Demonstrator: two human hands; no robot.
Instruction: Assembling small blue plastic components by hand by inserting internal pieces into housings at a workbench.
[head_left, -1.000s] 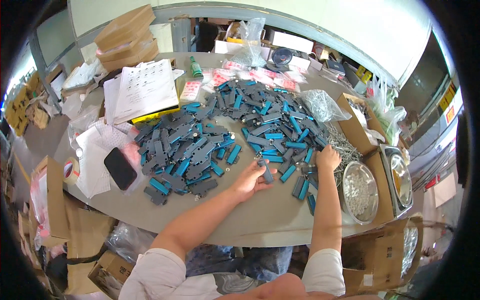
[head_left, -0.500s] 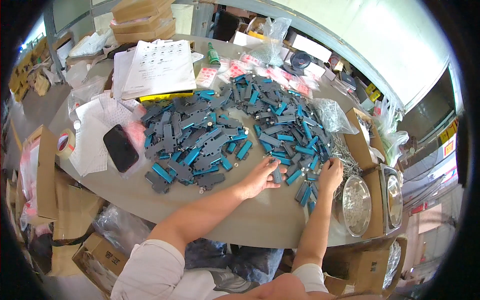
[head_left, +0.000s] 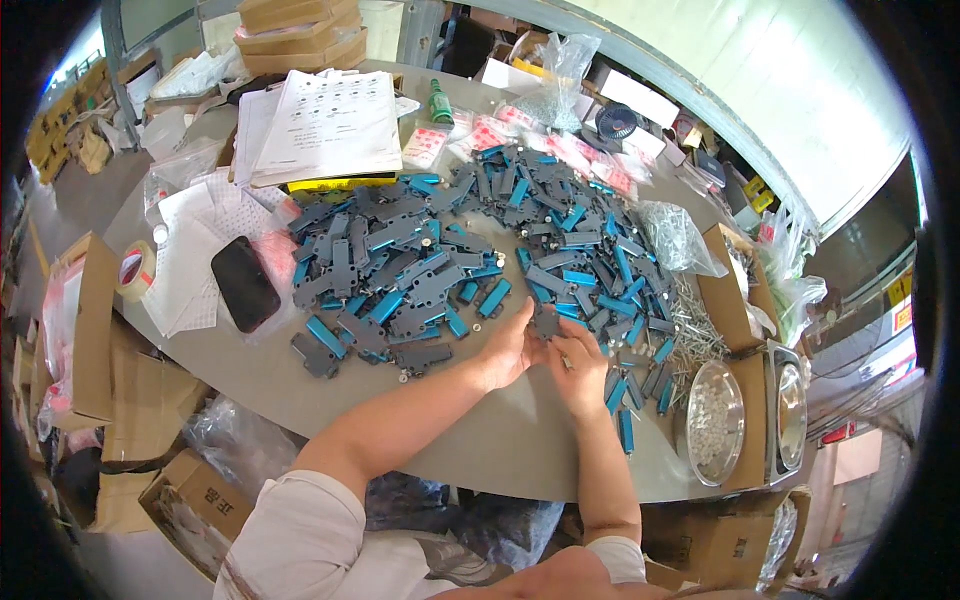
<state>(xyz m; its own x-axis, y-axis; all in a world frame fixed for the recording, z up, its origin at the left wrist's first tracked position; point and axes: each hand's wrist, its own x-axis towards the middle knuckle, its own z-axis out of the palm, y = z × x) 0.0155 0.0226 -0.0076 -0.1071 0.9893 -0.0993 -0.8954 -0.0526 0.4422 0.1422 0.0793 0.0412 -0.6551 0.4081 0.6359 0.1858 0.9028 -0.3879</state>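
Where both hands [head_left: 545, 355] meet, their fingers mostly cover a grey part [head_left: 546, 322].

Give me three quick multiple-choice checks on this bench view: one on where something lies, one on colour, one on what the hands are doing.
1. Where does the black phone lie?
A. left of the parts pile
B. inside the steel bowl
C. on top of the stacked boxes

2. What colours are the parts heaped on the table?
A. red and white
B. grey and blue
C. all yellow

3. What are the left hand and right hand doing?
A. resting flat, far apart
B. both lifted off the table, empty
C. close together on one grey piece

Answers:
1. A, the phone rests on white papers left of the pile.
2. B, grey plates mixed with blue bars.
3. C, both hands' fingers meet at the piece by the pile's near edge.
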